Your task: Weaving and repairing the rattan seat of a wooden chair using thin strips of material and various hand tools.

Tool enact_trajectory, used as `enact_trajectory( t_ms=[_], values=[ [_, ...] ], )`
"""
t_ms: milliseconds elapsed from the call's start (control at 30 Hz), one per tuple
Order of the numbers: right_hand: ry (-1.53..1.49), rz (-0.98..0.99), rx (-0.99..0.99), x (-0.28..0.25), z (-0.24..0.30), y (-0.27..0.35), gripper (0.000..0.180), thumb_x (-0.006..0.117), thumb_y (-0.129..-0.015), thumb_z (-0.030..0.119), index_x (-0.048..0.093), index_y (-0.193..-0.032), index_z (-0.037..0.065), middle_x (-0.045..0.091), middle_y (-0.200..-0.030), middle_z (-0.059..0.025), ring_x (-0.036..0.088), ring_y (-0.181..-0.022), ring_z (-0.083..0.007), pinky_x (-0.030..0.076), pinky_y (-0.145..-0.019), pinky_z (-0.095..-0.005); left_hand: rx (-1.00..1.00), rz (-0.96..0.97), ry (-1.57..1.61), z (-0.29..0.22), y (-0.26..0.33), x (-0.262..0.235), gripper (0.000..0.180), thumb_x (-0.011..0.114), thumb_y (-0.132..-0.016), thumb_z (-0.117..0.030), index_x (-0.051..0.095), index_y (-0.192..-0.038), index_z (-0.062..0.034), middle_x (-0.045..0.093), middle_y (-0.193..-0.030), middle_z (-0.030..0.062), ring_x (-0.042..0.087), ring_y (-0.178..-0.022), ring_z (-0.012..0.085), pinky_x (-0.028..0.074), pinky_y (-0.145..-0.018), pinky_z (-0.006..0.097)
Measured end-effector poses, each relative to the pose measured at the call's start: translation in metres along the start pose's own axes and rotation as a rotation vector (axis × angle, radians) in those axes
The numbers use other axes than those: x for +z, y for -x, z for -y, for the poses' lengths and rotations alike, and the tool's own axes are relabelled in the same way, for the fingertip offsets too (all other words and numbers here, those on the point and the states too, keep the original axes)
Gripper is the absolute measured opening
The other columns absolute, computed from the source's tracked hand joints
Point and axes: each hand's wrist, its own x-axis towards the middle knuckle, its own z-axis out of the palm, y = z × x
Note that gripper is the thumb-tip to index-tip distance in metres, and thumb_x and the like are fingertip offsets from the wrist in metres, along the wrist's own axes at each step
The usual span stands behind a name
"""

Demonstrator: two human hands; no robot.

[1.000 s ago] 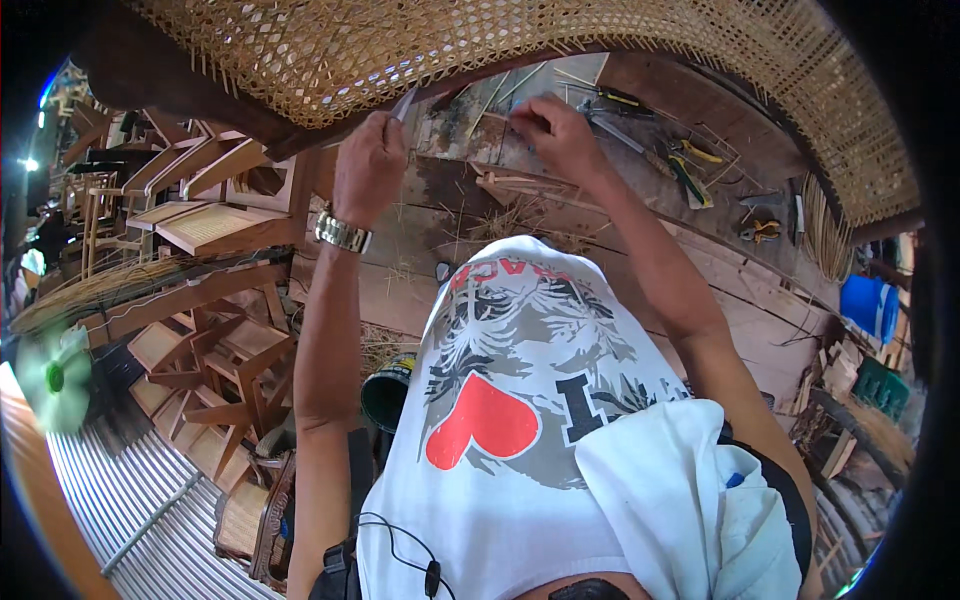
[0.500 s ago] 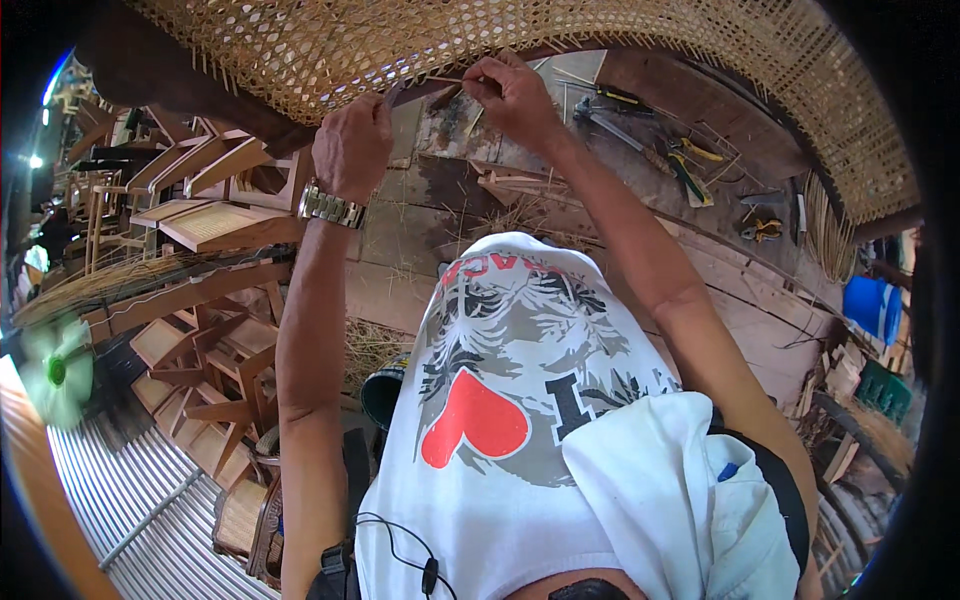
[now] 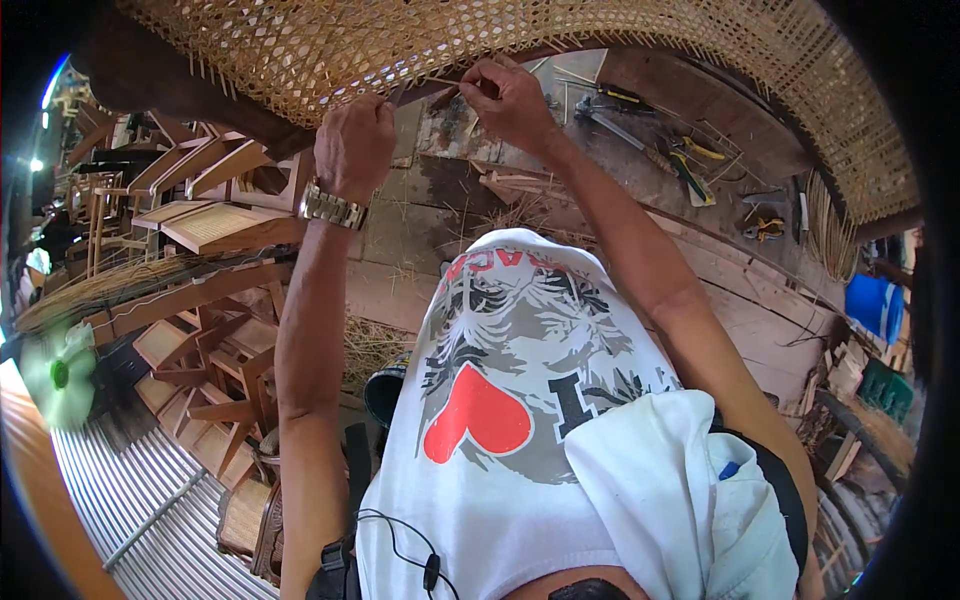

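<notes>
Head camera view, nearest first: a white cloth (image 3: 645,450) hangs over the worker's printed shirt (image 3: 510,500), and past that lie boards (image 3: 405,295) scattered with bits of cane. Farther off, both arms reach out and up toward the same stretch of edge.

The left hand (image 3: 350,145), with a metal watch (image 3: 333,209) at its wrist, sits just left of that stretch, fingers curled in round what looks to me like a slim blade (image 3: 399,95); I can see little more than a sliver of it. Right of it, a little apart, the right hand (image 3: 512,105) has thumb and finger pressed together, seemingly pinching a thin strand (image 3: 443,81).

The strand lies leftward from that pinch, in the gap between the hands, its length running roughly along the edge. Its right end is at the right hand, the nearer one; its left end seems to meet the border, though it's too fine to be sure.

Off to the right lie a hammer (image 3: 622,130) and pliers (image 3: 703,148). Just beyond the fingertips curves the dark frame (image 3: 240,115), and farthest, the woven web (image 3: 300,50) spreads from left to right.
</notes>
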Motion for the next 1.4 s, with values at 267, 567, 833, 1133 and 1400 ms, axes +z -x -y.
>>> enact_trajectory(
  t_ms=[267,567,833,1133,1400],
  values=[
    [-0.039,0.098,0.146,-0.010,0.002,0.001,0.020,0.073,-0.092,0.024,0.072,-0.100,0.005,0.069,-0.094,-0.0129,0.068,-0.088,-0.0290,0.054,-0.080,-0.0433,-0.091,-0.034,0.260,0.004,0.004,0.012,0.027,0.065,-0.096,-0.029,0.080,-0.102,-0.0078,0.075,-0.086,0.0195,0.073,-0.084,0.0399,0.056,-0.078,0.051],
    [-0.046,0.064,0.063,-0.007,0.001,-0.001,0.016,0.077,-0.096,0.021,0.074,-0.100,0.006,0.063,-0.088,-0.0061,0.062,-0.083,-0.0173,0.052,-0.075,-0.0326,-0.019,-0.031,0.181,0.002,0.003,0.005,0.028,0.064,-0.097,-0.028,0.079,-0.103,-0.0064,0.075,-0.086,0.0204,0.073,-0.083,0.0403,0.056,-0.078,0.051],
    [0.006,0.057,0.011,-0.009,0.003,-0.005,0.017,0.077,-0.095,0.021,0.075,-0.103,0.006,0.067,-0.091,-0.0088,0.064,-0.087,-0.0226,0.052,-0.079,-0.0364,0.041,-0.086,0.112,-0.005,-0.001,0.001,0.024,0.065,-0.097,-0.024,0.078,-0.103,-0.0048,0.074,-0.082,0.0199,0.073,-0.076,0.0388,0.057,-0.071,0.048],
    [-0.019,0.052,0.057,-0.006,0.000,-0.004,0.018,0.076,-0.093,0.023,0.076,-0.102,0.007,0.071,-0.092,-0.0128,0.069,-0.091,-0.0305,0.054,-0.085,-0.0426,0.104,-0.068,0.256,0.005,-0.007,0.009,0.023,0.063,-0.100,-0.024,0.077,-0.101,-0.0057,0.075,-0.082,0.0194,0.073,-0.075,0.0382,0.058,-0.072,0.049],
    [-0.019,0.017,-0.007,-0.001,-0.002,-0.006,0.017,0.077,-0.096,0.020,0.077,-0.104,0.005,0.066,-0.091,-0.0076,0.063,-0.081,-0.0174,0.052,-0.074,-0.0327,0.022,-0.051,-0.034,-0.011,-0.002,0.017,0.026,0.060,-0.104,-0.031,0.068,-0.098,-0.0078,0.074,-0.087,0.0176,0.074,-0.085,0.0395,0.058,-0.074,0.052]
  ],
)
